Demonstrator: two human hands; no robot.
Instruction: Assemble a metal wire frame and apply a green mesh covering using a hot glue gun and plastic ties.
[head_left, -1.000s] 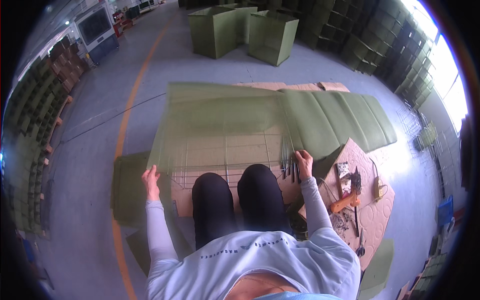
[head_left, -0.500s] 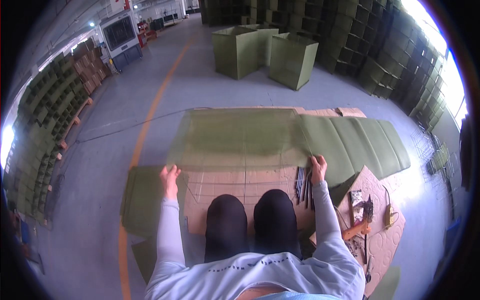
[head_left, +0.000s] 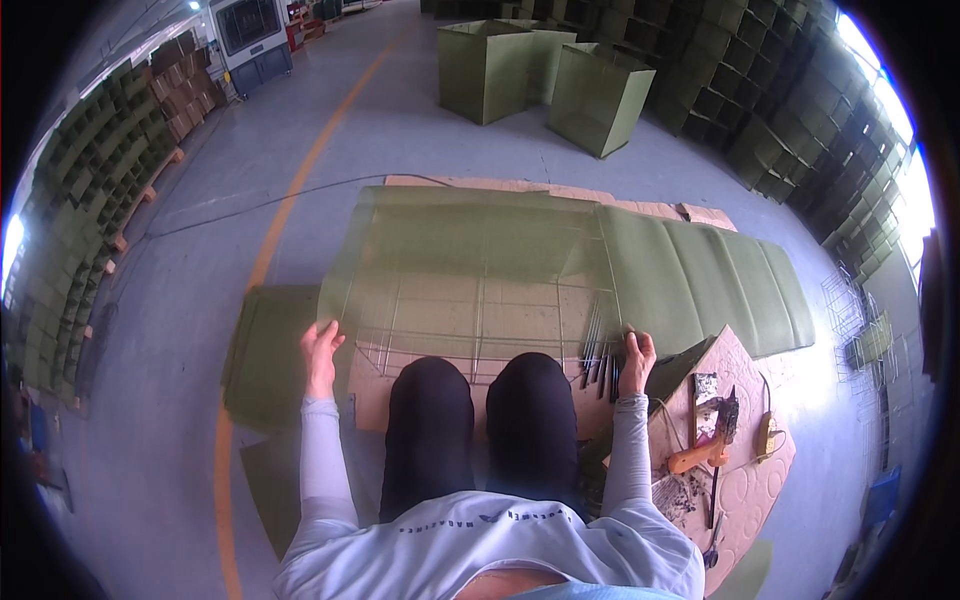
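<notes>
A thin, see-through green sheet (head_left: pixel 470 222) stretches out in front of my knees. Its near left corner is pinched in my left hand (head_left: pixel 320 360). My right hand (head_left: pixel 638 362) grips the near right corner, thumb up and fingers closed. Through the sheet shows a thin wire frame (head_left: pixel 478 320), partly uncovered along its near side, resting over brown cardboard (head_left: pixel 430 300). Several dark rods (head_left: pixel 598 352) lie beside my right hand. To the right, a padded-looking green panel (head_left: pixel 690 270) with raised ridges lies next to the sheet.
An orange glue gun (head_left: pixel 700 455) and a yellow power strip (head_left: pixel 767 437) lie on cardboard (head_left: pixel 760 490) at my right. Green panels (head_left: pixel 270 350) lie at left. Open green boxes (head_left: pixel 600 98) stand ahead; stacks (head_left: pixel 780 110) line the right side. A cable crosses the floor.
The sheet has come lower and nearer over the wire frame. Both hands have drawn slightly down, the left also outward. The whole view has tilted downward.
</notes>
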